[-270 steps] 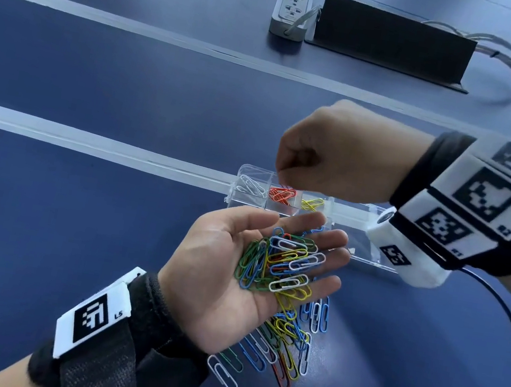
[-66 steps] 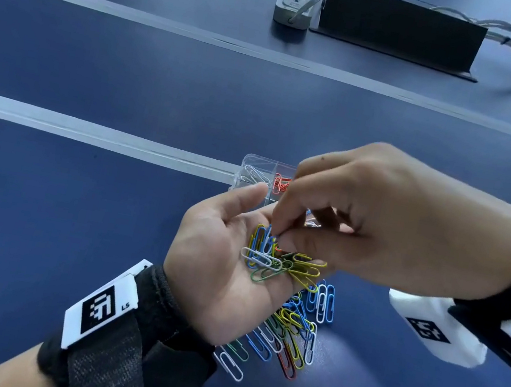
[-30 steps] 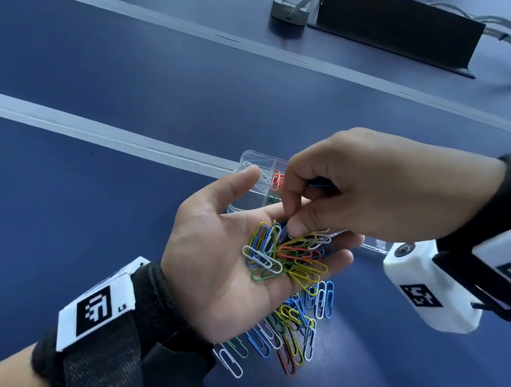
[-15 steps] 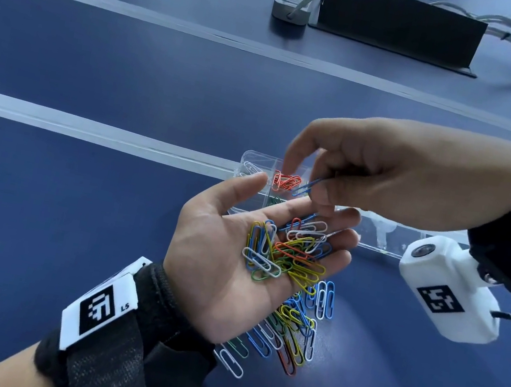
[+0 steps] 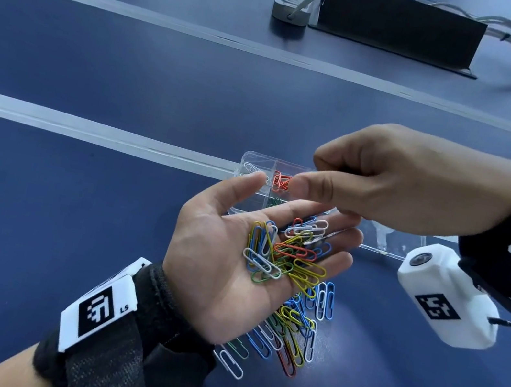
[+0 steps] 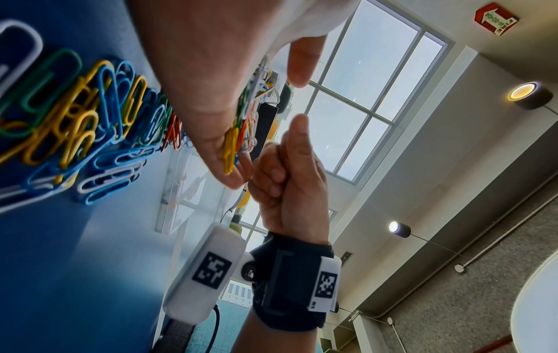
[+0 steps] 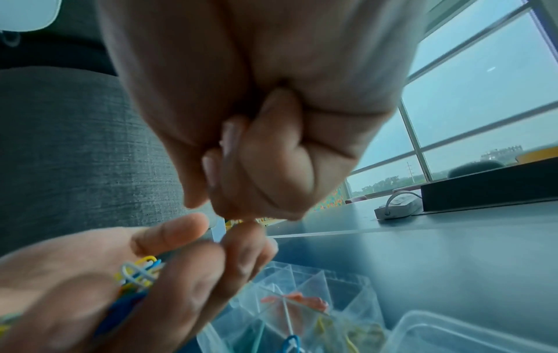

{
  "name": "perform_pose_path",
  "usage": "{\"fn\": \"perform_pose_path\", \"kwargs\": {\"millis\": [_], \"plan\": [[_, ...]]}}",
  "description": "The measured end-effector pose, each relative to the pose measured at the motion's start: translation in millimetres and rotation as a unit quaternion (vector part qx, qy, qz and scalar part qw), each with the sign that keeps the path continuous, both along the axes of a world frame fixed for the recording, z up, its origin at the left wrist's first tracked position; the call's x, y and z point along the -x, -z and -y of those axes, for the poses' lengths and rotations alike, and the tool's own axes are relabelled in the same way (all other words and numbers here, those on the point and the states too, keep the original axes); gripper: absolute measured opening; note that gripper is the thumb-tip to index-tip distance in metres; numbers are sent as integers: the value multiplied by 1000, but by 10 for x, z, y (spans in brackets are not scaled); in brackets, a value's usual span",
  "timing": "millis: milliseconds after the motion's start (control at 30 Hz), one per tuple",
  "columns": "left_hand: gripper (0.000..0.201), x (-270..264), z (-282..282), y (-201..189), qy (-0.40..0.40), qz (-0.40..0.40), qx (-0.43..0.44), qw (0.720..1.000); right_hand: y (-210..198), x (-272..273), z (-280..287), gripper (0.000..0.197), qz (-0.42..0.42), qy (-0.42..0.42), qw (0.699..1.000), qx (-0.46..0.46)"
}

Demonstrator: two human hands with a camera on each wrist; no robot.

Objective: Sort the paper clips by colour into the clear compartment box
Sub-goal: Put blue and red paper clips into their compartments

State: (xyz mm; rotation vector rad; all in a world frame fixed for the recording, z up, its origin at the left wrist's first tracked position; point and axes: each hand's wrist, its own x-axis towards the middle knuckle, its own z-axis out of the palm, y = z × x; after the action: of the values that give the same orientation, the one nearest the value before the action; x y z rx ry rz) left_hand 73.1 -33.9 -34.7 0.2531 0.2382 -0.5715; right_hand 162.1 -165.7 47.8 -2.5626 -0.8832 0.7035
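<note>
left hand (image 5: 229,257): held flat, palm up at frame centre as a tray for mixed paper clips (image 5: 288,253) | right hand (image 5: 395,184): grip curled, contents cannot be told | compartment box (image 5: 257,166): on counter (image 5: 70,229) behind, reds already separated | loose pile (image 5: 291,329): lower centre, unsorted

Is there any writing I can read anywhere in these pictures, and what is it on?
"LS": white tag on the left wrist strap.
"FIRE", seen upside down: red arrow sign high on the wall; its smaller print is too blurred to read.
Right wrist tags: square codes and tiny print, unreadable.
</note>
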Motion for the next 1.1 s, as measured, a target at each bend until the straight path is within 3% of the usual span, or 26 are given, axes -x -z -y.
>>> {"fn": "perform_pose_path", "kwargs": {"millis": [233, 433, 567, 733, 833, 1000, 1100], "plan": [[66, -6, -3, 10, -4, 3, 3, 1000, -30, 12, 15, 21, 19, -48, 996, 75], [65, -14, -19, 27, -7, 6, -4, 1000, 2, 80, -25, 18, 83, -73, 987, 116], [64, -12, 15, 24, 7, 7, -16, 1000, -4, 75, -16, 11, 45, -56, 993, 97], [60, -7, 44, 29, 1, 0, -24, 1000, -68, 56, -21, 17, 7, -56, 994, 94], [59, 4, 55, 31, 4, -4, -28, 1000, -73, 41, -20, 26, 11, -52, 993, 104], [58, 8, 57, 11, 9, -15, -30, 999, -122, 22, -89, 22, -3, -40, 995, 89], [60, 16, 54, 10, 26, -13, -41, 999, -119, -38, -157, 17, 31, -30, 996, 82]]}}
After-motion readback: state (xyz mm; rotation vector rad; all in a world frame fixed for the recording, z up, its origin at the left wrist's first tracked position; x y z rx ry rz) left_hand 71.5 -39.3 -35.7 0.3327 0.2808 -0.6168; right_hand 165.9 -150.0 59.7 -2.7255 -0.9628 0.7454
